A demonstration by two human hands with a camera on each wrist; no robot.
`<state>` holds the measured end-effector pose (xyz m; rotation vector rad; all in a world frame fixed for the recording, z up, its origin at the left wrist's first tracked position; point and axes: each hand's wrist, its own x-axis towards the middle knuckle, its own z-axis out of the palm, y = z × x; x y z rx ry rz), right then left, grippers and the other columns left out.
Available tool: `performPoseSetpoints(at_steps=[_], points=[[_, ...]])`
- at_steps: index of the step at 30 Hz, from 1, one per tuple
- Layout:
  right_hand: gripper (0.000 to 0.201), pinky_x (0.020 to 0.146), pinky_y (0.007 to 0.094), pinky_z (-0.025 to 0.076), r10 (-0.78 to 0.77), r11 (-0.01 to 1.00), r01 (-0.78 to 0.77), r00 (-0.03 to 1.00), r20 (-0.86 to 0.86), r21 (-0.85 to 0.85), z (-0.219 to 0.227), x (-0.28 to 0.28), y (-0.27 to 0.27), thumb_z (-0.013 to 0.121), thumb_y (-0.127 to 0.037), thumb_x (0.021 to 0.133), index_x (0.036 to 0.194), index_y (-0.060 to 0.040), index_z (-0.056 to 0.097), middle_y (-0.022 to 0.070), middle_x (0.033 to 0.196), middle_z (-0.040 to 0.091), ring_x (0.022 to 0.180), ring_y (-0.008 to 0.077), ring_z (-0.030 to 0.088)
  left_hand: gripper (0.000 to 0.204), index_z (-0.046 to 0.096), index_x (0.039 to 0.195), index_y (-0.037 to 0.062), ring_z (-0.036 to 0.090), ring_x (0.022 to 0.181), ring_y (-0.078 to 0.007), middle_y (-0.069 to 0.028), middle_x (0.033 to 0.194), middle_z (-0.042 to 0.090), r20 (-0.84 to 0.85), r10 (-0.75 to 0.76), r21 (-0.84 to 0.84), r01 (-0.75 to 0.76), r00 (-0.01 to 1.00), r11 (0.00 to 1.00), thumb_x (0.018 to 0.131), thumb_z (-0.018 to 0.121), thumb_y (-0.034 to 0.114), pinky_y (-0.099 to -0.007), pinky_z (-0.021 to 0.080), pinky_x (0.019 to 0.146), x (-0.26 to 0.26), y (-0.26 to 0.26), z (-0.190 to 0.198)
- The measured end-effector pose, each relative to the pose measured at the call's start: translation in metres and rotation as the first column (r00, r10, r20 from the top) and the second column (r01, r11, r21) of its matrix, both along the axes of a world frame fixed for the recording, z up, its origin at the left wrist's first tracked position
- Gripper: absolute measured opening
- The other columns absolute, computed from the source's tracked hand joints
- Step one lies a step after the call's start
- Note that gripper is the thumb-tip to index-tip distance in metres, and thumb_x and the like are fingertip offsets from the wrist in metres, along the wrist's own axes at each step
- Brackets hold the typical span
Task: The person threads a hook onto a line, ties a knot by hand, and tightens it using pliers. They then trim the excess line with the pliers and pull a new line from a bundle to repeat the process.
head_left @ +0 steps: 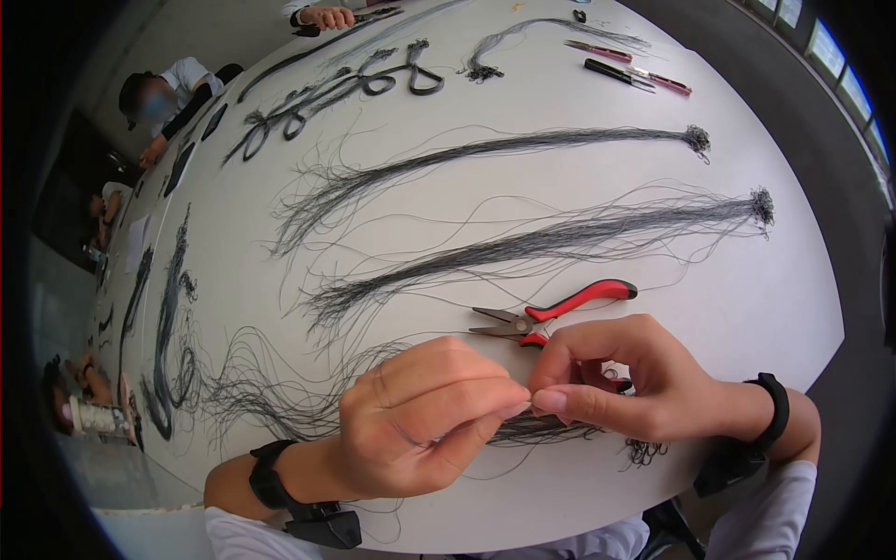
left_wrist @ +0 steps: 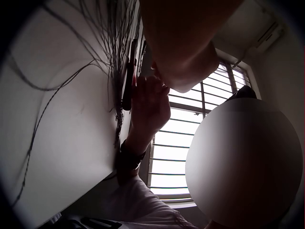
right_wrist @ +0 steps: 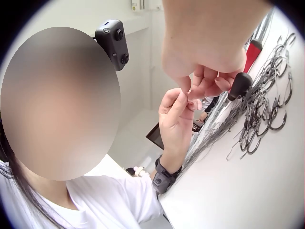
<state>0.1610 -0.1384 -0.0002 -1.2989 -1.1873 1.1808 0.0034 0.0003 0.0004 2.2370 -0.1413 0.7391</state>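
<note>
My left hand (head_left: 429, 411) and right hand (head_left: 644, 378) meet fingertip to fingertip above the table. Thumb and index finger of each pinch a tiny piece (right_wrist: 189, 93), mostly covered by the fingertips; I cannot tell what it is. Below the hands lies a bundle of thin dark lines (head_left: 280, 383), with metal fish hooks (right_wrist: 276, 105) clustered at its right end. Red-and-black pliers (head_left: 523, 323) lie just beyond the hands, jaws pointing left and slightly apart. The right hand partly covers their lower handle, whose black tip (right_wrist: 240, 86) shows in the right wrist view.
Two more line bundles (head_left: 532, 241) (head_left: 523, 143) stretch across the white table (head_left: 747, 308), hooks at their right ends. Tweezer-like tools (head_left: 621, 75) lie at the back right. Tied dark bundles (head_left: 373, 84) are farther off. Another person (head_left: 163, 103) sits at the far left.
</note>
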Motion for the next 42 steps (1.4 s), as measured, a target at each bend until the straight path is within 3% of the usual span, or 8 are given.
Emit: performPoseSetpoints(at_steps=[16,32,41,42], points=[[0.012,0.046,0.0186,0.026,-0.001,1.0,0.001,1.0,0.007,-0.007,0.0016,0.0021,0.0018,0.061,-0.016,0.086,0.083,-0.0048,0.061,-0.0063,0.065,0.054,0.056,-0.0004,0.039,0.021,0.062,0.085,0.0011,0.058,0.06,-0.0179,-0.0087,0.076,0.06,0.031,0.0,0.08,-0.003,1.0,0.997,0.068,0.066,-0.011,-0.0252,0.046,0.051,-0.0001,0.0007,-0.0006],[0.014,0.046,0.0183,0.027,0.003,1.0,-0.002,0.999,-0.051,0.03,-0.0025,0.002,0.0014,0.057,-0.016,0.089,0.081,-0.0054,0.062,-0.0063,0.063,0.053,0.054,0.0,0.038,0.019,0.06,0.089,-0.0005,0.059,0.066,-0.0191,-0.0106,0.08,0.059,-0.036,-0.011,0.015,0.011,0.999,1.0,0.072,0.068,-0.006,-0.0261,0.047,0.056,-0.0006,0.001,-0.0019],[0.008,0.044,0.0192,0.029,-0.02,0.994,0.012,0.996,0.082,0.107,-0.0017,0.002,0.0009,0.058,-0.01,0.085,0.081,-0.0055,0.062,-0.0035,0.064,0.055,0.053,0.0022,0.04,0.022,0.059,0.088,-0.0009,0.058,0.066,-0.019,-0.0111,0.08,0.059,-0.029,0.014,-0.02,-0.014,0.999,1.0,0.069,0.068,-0.008,-0.0266,0.046,0.058,0.0002,-0.001,-0.0016],[0.004,0.044,0.0211,0.032,-0.048,0.985,0.017,0.983,0.176,0.174,-0.001,0.0018,0.001,0.059,-0.007,0.082,0.081,-0.0047,0.061,-0.0011,0.065,0.056,0.053,0.0057,0.043,0.019,0.06,0.086,-0.0007,0.058,0.065,-0.0183,-0.0099,0.079,0.059,-0.02,0.029,-0.018,-0.029,0.999,0.999,0.069,0.068,-0.007,-0.0258,0.047,0.056,0.0006,-0.0016,-0.0011]])
